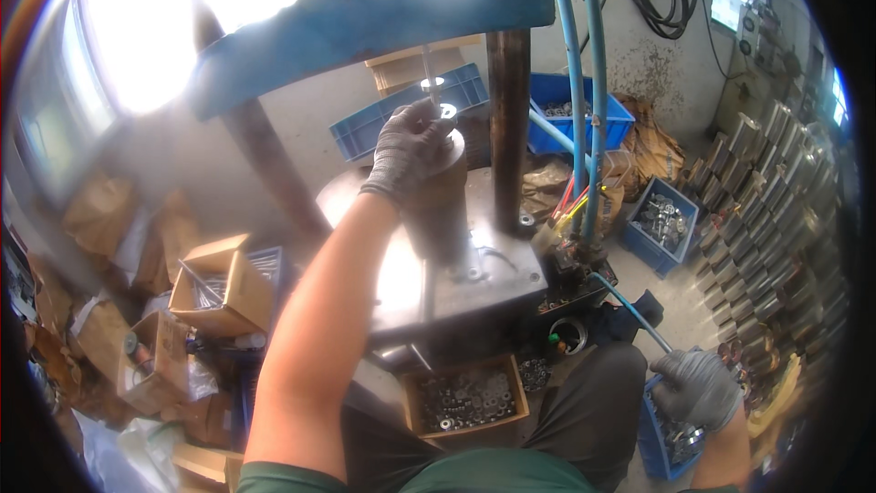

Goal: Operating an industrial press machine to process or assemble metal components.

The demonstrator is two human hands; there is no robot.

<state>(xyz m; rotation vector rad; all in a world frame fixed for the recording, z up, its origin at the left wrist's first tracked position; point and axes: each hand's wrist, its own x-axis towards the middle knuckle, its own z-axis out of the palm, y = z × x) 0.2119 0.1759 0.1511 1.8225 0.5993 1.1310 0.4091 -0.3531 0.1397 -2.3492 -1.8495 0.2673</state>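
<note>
My left hand [408,148], in a grey glove, reaches up over the press table. Its fingers are closed on a small round metal ring [447,112], just under a thin vertical rod [428,64] with a pale disc at its lower end. Below the hand a thick metal cylinder [436,210] stands upright on the steel press table [497,288]. Low at the right, my gloved right hand [698,388] is wrapped round the end of a blue lever [628,309], which slopes up to the valve block beside the table.
A blue crossbeam [383,32] spans above on dark columns [508,128]. Blue hoses [595,82] run down right of it. In front sits a box of small metal parts [467,397]. Stacked metal cylinders [776,219] stand right; cardboard boxes [224,288] lie left.
</note>
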